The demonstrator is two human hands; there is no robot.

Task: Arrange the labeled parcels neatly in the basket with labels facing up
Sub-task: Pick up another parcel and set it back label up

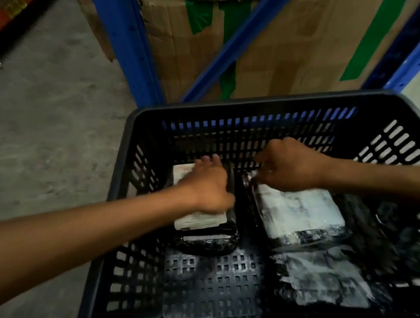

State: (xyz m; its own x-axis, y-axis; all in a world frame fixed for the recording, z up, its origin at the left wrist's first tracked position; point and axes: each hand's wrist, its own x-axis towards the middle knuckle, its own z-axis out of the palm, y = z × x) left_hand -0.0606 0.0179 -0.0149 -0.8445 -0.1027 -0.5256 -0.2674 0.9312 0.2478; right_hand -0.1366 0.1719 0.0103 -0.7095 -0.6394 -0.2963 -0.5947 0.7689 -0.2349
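A black slatted basket [248,116] fills the lower frame, with parcels lying along its far side. The right parcel [301,211] lies label up at centre right; the right hand [292,166] pinches its far edge, likely to square it. The smaller left parcel [201,224] sits beside it, the left hand [207,186] pressing flat on its label, fingers spread, seemingly to seat it.

Black slatted plastic basket [250,105] standing on a grey concrete floor [33,123]. On its perforated bottom lie black-wrapped parcels, white labels up: one at far left [205,235], one at far right [302,216], a third nearer on the right [320,277].
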